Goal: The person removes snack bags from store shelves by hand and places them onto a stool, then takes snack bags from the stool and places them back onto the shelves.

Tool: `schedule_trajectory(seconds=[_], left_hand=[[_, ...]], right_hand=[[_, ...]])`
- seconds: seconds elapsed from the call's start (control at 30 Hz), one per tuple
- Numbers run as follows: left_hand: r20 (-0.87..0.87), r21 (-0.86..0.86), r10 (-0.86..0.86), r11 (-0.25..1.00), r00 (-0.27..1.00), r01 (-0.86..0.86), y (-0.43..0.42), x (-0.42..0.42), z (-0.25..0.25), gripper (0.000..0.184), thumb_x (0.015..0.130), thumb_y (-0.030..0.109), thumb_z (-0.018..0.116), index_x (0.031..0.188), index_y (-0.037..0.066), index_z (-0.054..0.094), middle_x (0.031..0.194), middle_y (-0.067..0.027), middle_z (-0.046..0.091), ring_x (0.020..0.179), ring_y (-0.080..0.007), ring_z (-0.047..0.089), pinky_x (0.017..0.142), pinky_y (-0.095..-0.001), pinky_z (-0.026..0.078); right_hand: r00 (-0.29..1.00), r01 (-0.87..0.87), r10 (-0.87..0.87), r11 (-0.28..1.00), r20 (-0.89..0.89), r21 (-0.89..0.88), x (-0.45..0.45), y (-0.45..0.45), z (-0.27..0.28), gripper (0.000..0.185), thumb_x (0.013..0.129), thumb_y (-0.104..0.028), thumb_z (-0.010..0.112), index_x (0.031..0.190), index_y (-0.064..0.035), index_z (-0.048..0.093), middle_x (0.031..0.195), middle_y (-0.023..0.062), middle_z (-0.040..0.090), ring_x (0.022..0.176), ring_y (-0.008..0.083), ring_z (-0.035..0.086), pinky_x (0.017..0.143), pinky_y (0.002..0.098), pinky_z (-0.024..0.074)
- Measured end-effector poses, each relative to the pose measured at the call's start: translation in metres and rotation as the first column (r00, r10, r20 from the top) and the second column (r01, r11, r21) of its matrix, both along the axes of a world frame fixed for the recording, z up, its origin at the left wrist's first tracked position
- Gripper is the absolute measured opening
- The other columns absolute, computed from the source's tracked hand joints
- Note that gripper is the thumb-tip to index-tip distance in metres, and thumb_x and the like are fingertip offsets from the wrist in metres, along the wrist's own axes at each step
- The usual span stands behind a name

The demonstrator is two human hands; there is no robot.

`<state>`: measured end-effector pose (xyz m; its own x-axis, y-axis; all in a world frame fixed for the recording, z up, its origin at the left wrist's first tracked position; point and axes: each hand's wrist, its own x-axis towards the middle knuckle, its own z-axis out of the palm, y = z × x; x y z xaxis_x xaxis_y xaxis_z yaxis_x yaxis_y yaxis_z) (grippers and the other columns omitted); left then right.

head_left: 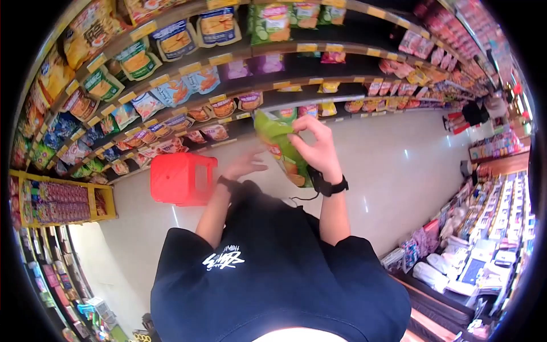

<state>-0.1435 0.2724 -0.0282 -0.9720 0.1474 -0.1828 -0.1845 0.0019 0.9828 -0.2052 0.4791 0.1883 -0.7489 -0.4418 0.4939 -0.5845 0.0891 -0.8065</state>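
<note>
My right hand [317,149] pinches the upper edge of a green snack bag [278,138], with thumb and fingers closed on it. The bag hangs in front of my chest, tilted, with orange and yellow printing on its front. To the left of the bag, my left hand [246,164] is slightly blurred, its fingers apart and holding nothing. A small gap shows between that hand and the bag. A black band [333,186] circles my right wrist. Part of the bag is hidden behind my right hand.
Long curved shelves [319,48] of packaged snacks run across the front. A red plastic stool [171,178] stands on the pale floor at left, near a yellow display rack [62,196]. More goods [450,262] fill the right side. People [476,114] stand far right.
</note>
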Motion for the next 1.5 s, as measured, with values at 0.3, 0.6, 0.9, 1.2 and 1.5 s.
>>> schedule_trajectory(seconds=[0.3, 0.6, 0.9, 1.2, 1.5], left_hand=[[-0.067, 0.543, -0.36, 0.77, 0.931, 0.336, 0.088, -0.05, 0.093, 0.081, 0.068, 0.01, 0.074, 0.137, 0.005, 0.033, 0.133, -0.0079, 0.046, 0.12, -0.02, 0.045, 0.102, -0.0354, 0.034], [0.022, 0.776, -0.13, 0.628, 0.991, 0.065, 0.072, -0.091, 0.054, 0.069, 0.077, 0.023, 0.07, 0.134, 0.003, 0.037, 0.127, -0.0099, 0.052, 0.114, -0.0242, 0.052, 0.099, -0.0391, 0.04], [-0.062, 0.741, 0.186, 0.667, 0.981, -0.08, 0.025, -0.149, 0.083, 0.071, 0.076, 0.023, 0.072, 0.133, 0.0, 0.036, 0.128, -0.0111, 0.051, 0.117, -0.0247, 0.05, 0.1, -0.0375, 0.04], [-0.113, 0.619, 0.325, 0.762, 0.939, -0.189, 0.025, -0.235, 0.139, 0.053, 0.079, 0.008, 0.068, 0.125, 0.001, 0.044, 0.116, -0.0072, 0.057, 0.107, -0.0174, 0.055, 0.094, -0.032, 0.042], [-0.18, 0.375, 0.337, 0.892, 0.924, -0.252, 0.077, -0.358, 0.175, 0.053, 0.075, 0.004, 0.071, 0.122, -0.001, 0.048, 0.11, -0.0069, 0.059, 0.098, -0.0138, 0.057, 0.086, -0.0275, 0.045]], right_hand=[[0.955, 0.127, -0.03, 0.941, 0.296, -0.314, -0.021, 0.091, 0.009, 0.015, 0.078, 0.004, 0.063, 0.091, 0.0016, 0.057, 0.094, 0.0059, 0.059, 0.088, 0.0162, 0.057, 0.082, 0.0268, 0.0442], [0.711, -0.024, 0.609, 0.521, 0.351, -0.853, -0.075, 0.117, -0.002, 0.082, 0.084, -0.052, 0.051, 0.141, -0.0011, 0.023, 0.146, 0.0239, 0.024, 0.134, 0.0364, 0.025, 0.107, 0.0489, 0.0262], [0.624, 0.002, 0.711, 0.414, 0.324, -0.91, -0.15, 0.093, 0.026, 0.079, 0.086, -0.051, 0.048, 0.14, 0.0016, 0.023, 0.145, 0.026, 0.022, 0.134, 0.0408, 0.023, 0.106, 0.0539, 0.0244], [0.836, -0.042, 0.423, 0.684, 0.35, -0.728, -0.224, 0.077, 0.02, 0.031, 0.086, -0.017, 0.053, 0.112, 0.0001, 0.051, 0.114, 0.0171, 0.055, 0.105, 0.0282, 0.054, 0.089, 0.0371, 0.0436], [0.89, 0.247, -0.092, 0.92, 0.446, -0.303, -0.335, 0.105, -0.011, 0.006, 0.088, -0.004, 0.058, 0.092, 0.0002, 0.06, 0.088, 0.0032, 0.063, 0.079, 0.0081, 0.058, 0.072, 0.0215, 0.0457]])
